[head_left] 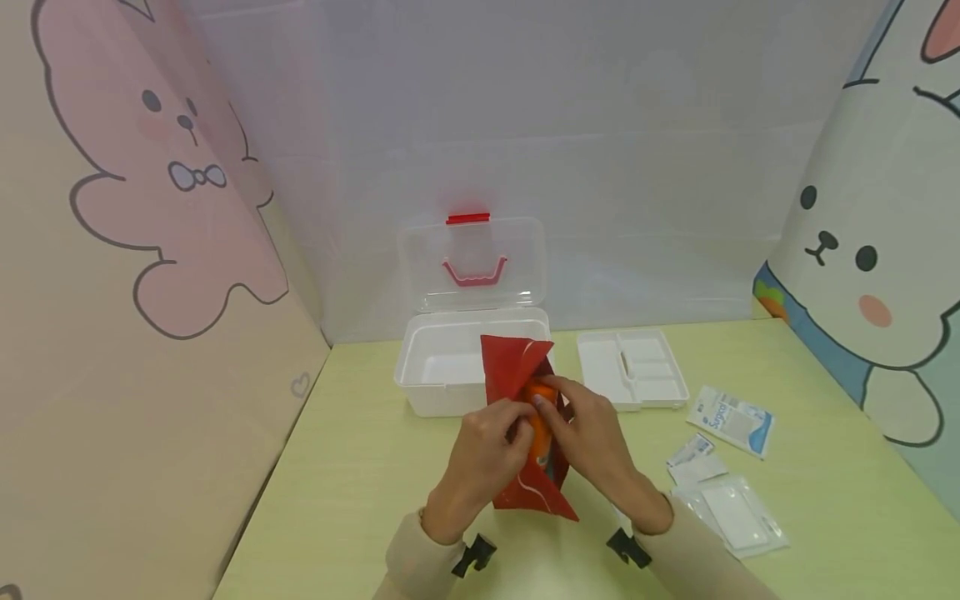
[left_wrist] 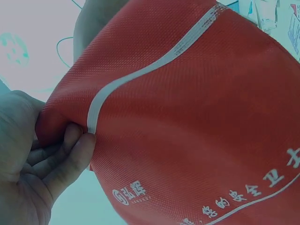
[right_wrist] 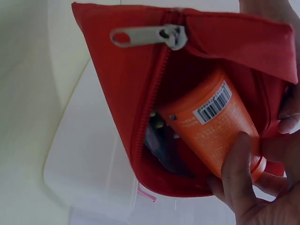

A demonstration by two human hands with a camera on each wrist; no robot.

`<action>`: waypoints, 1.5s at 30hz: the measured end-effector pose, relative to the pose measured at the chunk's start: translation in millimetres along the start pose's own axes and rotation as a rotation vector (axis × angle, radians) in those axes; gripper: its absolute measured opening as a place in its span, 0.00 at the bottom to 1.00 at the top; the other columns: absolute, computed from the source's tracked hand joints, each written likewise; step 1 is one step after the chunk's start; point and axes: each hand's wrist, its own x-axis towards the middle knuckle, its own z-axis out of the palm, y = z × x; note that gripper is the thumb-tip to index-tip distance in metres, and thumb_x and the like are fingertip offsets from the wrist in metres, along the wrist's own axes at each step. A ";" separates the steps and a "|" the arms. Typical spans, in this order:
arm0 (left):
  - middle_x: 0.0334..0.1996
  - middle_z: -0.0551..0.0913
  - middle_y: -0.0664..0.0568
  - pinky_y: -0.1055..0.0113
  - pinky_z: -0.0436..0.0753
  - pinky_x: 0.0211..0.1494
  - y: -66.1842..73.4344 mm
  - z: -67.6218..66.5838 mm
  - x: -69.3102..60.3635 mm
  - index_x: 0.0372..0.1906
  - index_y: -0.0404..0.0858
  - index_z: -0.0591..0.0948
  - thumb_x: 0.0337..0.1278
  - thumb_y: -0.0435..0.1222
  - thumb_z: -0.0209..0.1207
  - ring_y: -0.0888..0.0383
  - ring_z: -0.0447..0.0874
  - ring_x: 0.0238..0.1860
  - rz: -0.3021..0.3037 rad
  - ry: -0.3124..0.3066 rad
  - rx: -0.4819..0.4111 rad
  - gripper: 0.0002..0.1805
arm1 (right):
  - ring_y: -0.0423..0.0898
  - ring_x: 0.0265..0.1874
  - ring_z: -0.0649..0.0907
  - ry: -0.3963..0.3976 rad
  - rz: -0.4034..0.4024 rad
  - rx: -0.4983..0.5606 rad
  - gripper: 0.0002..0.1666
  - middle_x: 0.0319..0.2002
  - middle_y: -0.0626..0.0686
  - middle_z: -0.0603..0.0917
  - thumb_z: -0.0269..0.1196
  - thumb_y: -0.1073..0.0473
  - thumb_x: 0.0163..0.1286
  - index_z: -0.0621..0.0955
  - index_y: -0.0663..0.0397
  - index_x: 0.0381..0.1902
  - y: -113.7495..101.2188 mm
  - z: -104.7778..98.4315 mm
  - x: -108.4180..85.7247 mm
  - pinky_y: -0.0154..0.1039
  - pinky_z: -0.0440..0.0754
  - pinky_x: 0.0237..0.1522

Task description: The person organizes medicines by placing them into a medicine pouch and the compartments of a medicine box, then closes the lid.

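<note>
A red zippered pouch [head_left: 516, 367] with white print stands unzipped in front of me. My left hand [head_left: 486, 443] pinches the pouch's edge between thumb and fingers, which the left wrist view shows from outside. In the right wrist view, an orange cylindrical container [right_wrist: 206, 129] with a barcode lies tilted in the pouch's mouth. My right hand [head_left: 600, 437] holds that container, thumb on its side and fingers around its end. Beside the container, deeper in the pouch, are dark and clear items [right_wrist: 166, 150] that I cannot make out. A metal zipper pull [right_wrist: 140, 36] hangs at the opening.
Behind the pouch stands a white plastic box [head_left: 438, 362], its clear lid [head_left: 416, 267] raised. A white compartment tray [head_left: 600, 367] lies to its right. Farther right are a surgical packet [head_left: 731, 421], small sachets [head_left: 693, 458] and a clear package [head_left: 738, 517].
</note>
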 end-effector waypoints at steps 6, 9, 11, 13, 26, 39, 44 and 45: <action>0.24 0.84 0.52 0.85 0.74 0.29 2.7 0.8 -0.4 0.35 0.35 0.85 0.54 0.26 0.61 0.66 0.75 0.22 0.016 -0.058 -0.021 0.06 | 0.33 0.14 0.72 -0.060 0.032 0.034 0.12 0.26 0.48 0.83 0.64 0.58 0.69 0.82 0.52 0.49 1.5 1.0 2.5 0.30 0.73 0.17; 0.22 0.82 0.53 0.86 0.71 0.28 2.7 2.2 -0.8 0.35 0.35 0.85 0.54 0.25 0.60 0.67 0.72 0.21 0.032 -0.076 -0.031 0.06 | 0.34 0.14 0.72 -0.092 0.075 0.041 0.09 0.31 0.50 0.86 0.63 0.59 0.70 0.83 0.51 0.47 2.1 1.6 3.4 0.30 0.73 0.18; 0.22 0.82 0.53 0.87 0.72 0.28 3.1 2.7 -0.8 0.35 0.36 0.85 0.53 0.25 0.60 0.67 0.73 0.21 0.042 -0.080 -0.033 0.06 | 0.36 0.14 0.74 -0.129 0.111 0.063 0.09 0.34 0.52 0.86 0.62 0.60 0.70 0.83 0.51 0.46 2.6 1.8 3.8 0.31 0.74 0.19; 0.22 0.82 0.53 0.87 0.73 0.29 3.0 3.2 -1.1 0.35 0.36 0.85 0.53 0.25 0.60 0.67 0.73 0.21 0.045 -0.081 -0.034 0.07 | 0.39 0.15 0.78 -0.173 0.143 0.094 0.10 0.37 0.53 0.86 0.61 0.60 0.71 0.83 0.52 0.47 2.9 1.4 4.2 0.31 0.75 0.19; 0.24 0.84 0.53 0.85 0.74 0.30 0.5 3.5 -0.8 0.35 0.37 0.85 0.53 0.26 0.61 0.66 0.75 0.22 0.037 -0.071 -0.019 0.06 | 0.43 0.19 0.81 -0.276 0.217 0.221 0.15 0.37 0.55 0.85 0.63 0.64 0.67 0.82 0.53 0.52 4.9 -3.1 3.0 0.35 0.81 0.24; 0.24 0.84 0.53 0.86 0.73 0.29 2.8 3.5 -1.3 0.34 0.37 0.85 0.53 0.26 0.61 0.67 0.74 0.22 0.025 -0.084 -0.036 0.06 | 0.40 0.22 0.77 -0.238 0.190 0.103 0.12 0.32 0.51 0.86 0.65 0.64 0.65 0.84 0.54 0.47 7.0 1.4 1.0 0.34 0.78 0.28; 0.24 0.83 0.53 0.85 0.74 0.30 3.7 5.2 -1.2 0.33 0.37 0.84 0.52 0.25 0.60 0.66 0.75 0.22 0.062 -0.071 -0.068 0.06 | 0.42 0.26 0.79 -0.143 0.157 -0.005 0.10 0.31 0.50 0.88 0.68 0.62 0.60 0.86 0.54 0.41 9.4 7.4 1.0 0.40 0.82 0.35; 0.24 0.83 0.52 0.85 0.74 0.30 3.9 5.5 -1.1 0.33 0.37 0.84 0.51 0.25 0.60 0.66 0.75 0.22 0.069 -0.067 -0.072 0.07 | 0.42 0.26 0.79 -0.128 0.149 -0.021 0.09 0.30 0.51 0.88 0.68 0.63 0.59 0.86 0.55 0.39 10.3 8.9 1.0 0.40 0.82 0.35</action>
